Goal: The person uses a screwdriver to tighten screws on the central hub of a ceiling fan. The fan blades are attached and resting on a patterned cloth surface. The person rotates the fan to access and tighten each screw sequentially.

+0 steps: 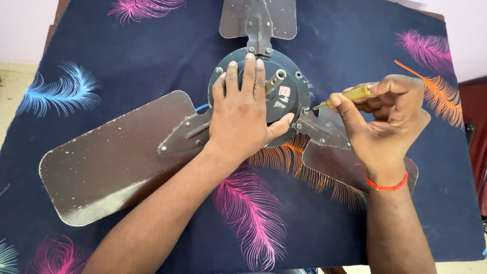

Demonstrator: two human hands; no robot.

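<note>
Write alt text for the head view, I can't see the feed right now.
A left hand presses flat on the dark motor hub of a brown three-bladed ceiling fan, while the right hand holds a yellow-handled screwdriver with its tip at a screw where a blade bracket meets the hub. The fan lies on a navy cloth printed with coloured feathers.

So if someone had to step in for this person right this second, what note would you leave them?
Left hand: flat, palm down on the dark round motor housing of the brown three-bladed ceiling fan, which lies on a navy feather-print cloth.
Right hand: holds a screwdriver with a clear yellow handle, its tip at a screw where the right-hand blade bracket meets the housing.
Done: all three blades sit on their brackets, with screws visible.
Left: whether that screw is tight or loose cannot be told; check it, then the others.
</note>
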